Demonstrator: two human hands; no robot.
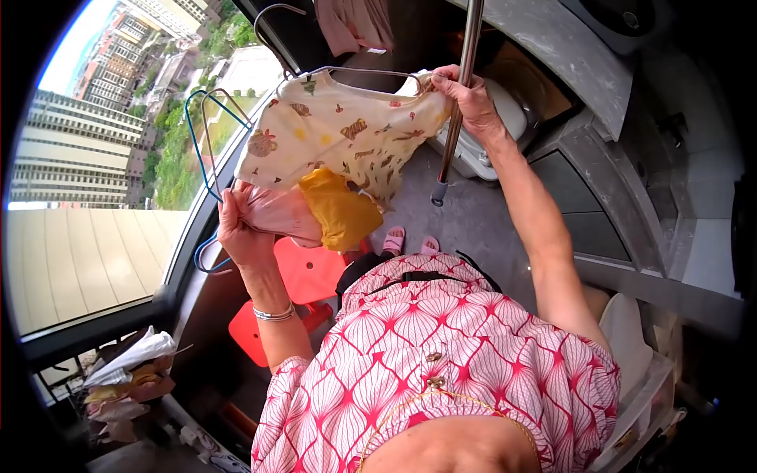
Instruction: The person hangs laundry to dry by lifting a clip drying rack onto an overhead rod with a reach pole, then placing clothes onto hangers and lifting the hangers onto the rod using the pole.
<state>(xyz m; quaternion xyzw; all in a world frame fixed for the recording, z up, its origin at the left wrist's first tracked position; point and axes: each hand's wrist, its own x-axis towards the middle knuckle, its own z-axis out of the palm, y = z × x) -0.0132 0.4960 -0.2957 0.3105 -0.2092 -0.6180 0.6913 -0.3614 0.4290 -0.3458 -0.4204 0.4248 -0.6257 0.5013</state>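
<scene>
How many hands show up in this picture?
2. The left hand holds pink cloth; the right hand holds a shoulder of the printed cream top, at the metal pole. No other hand shows.

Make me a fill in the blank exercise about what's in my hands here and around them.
The cloth in the left hand is coloured ____.
The hand holding the printed shirt beside the metal pole is the ____ one.
The bracelet sits on the ____ wrist.
The plastic stool is coloured ____.
Missing words: pink; right; left; red.
</scene>
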